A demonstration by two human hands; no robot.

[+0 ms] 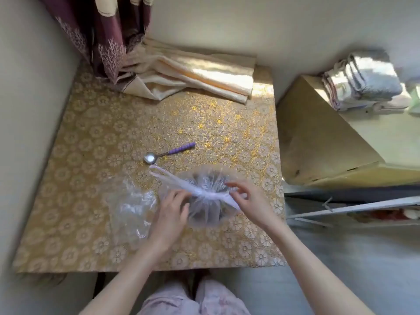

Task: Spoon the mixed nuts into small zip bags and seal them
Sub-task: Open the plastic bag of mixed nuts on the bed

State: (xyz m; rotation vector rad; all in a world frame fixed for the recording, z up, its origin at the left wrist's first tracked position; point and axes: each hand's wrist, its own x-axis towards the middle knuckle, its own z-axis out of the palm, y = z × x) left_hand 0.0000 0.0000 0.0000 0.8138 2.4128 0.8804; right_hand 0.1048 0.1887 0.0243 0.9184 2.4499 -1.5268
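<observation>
Two hands work at the knot on the big nut bag

The head camera looks down at a table with a gold flower cloth. Near the front of it sits a big clear bag with dark stuff inside. That is most likely the mixed nuts, but the picture is too blurry to be sure. The top of the bag is bunched up and tied into a white knot. The tied ends make one long strip that runs from far left to near right.

The left hand comes in from the left side of the knot. Its fingers are bent and close together, touching the plastic next to the knot. I cannot tell if they pinch it or just rest on it. The right hand is on the right side. Its thumb and first finger are pinched on the right end of the strip, and the other fingers are spread out.

So the knot lies right between the two hands, and both are about as near. I think the next job is to pull the ends apart to open the bag.

A spoon with a purple handle lies just behind the bag. Some small clear bags lie flat to the left, next to the left hand. They look empty, so no nuts are packed yet
</observation>
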